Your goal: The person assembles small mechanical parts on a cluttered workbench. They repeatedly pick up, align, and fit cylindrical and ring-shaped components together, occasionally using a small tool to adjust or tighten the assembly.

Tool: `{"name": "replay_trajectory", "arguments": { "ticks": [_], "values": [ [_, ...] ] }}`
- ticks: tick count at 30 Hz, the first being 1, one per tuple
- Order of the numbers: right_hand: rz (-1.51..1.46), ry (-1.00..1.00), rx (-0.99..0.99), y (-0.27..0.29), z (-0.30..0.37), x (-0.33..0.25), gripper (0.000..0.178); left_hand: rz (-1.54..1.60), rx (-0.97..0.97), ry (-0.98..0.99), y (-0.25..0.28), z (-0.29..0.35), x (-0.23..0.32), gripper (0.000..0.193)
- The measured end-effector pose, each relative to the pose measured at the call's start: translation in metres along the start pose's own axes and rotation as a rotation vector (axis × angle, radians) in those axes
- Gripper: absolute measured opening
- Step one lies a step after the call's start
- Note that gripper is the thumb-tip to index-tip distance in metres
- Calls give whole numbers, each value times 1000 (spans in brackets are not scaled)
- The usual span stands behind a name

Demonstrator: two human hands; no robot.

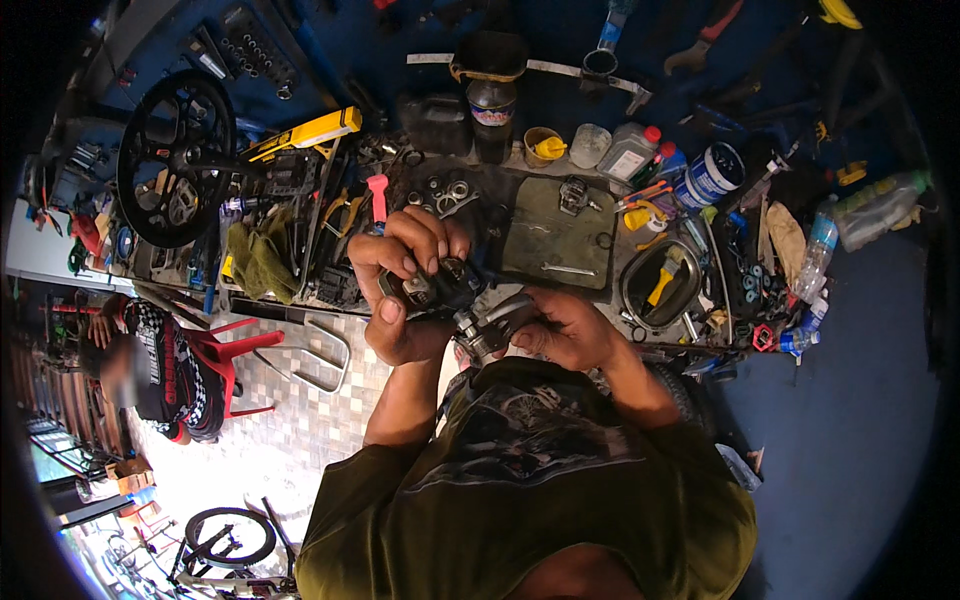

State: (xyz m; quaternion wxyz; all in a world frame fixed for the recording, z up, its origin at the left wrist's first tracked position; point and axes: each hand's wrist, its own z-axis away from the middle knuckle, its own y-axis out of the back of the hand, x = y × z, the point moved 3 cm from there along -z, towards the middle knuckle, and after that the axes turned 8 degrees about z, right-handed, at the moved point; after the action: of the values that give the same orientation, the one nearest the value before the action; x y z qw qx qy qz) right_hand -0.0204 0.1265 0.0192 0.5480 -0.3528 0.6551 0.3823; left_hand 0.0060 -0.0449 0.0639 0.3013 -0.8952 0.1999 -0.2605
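My left hand (pixel 405 275) is raised in front of my chest, its fingers closed round a dark, greasy metal part (pixel 443 287) with a lighter metal piece in it. Just below and to the right, my right hand (pixel 568 330) grips a curved dark metal part (pixel 505 318) with a shiny, stepped cylindrical end (pixel 474 338). The two parts are close together; whether they touch or are joined I cannot tell. Beyond my hands lies a dull green mat (pixel 535 235) on the workbench. A metal mechanism (pixel 575 194), a combination wrench (pixel 568 269) and a small dark ring (pixel 604 240) rest on it.
An oval tray (pixel 627 290) with a yellow-handled brush (pixel 662 280) stands right of the mat. Bottles, a white-and-blue tub (pixel 712 172) and tools crowd the bench. A black chainring (pixel 176 158) is at left. Behind, a person (pixel 165 370) sits on a red chair (pixel 235 348).
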Motion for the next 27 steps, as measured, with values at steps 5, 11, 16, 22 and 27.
{"name": "replay_trajectory", "arguments": {
  "ticks": [5,11,16,22,27],
  "values": [
    [180,69,22,0,-1,-10,26,35,40,34,-3,-1,1,34],
    [-168,-48,85,-9,0,-6,29,-105,137,79,3,8,-4,40],
    [-345,-84,116,-13,-3,-9,31,-325,175,153,2,19,-4,45],
    [-459,-46,163,-24,-2,-1,32,-324,186,154,2,22,-6,45],
    [-417,-21,167,-26,-3,-9,39,-353,177,205,2,24,-4,48]
  ]
}}
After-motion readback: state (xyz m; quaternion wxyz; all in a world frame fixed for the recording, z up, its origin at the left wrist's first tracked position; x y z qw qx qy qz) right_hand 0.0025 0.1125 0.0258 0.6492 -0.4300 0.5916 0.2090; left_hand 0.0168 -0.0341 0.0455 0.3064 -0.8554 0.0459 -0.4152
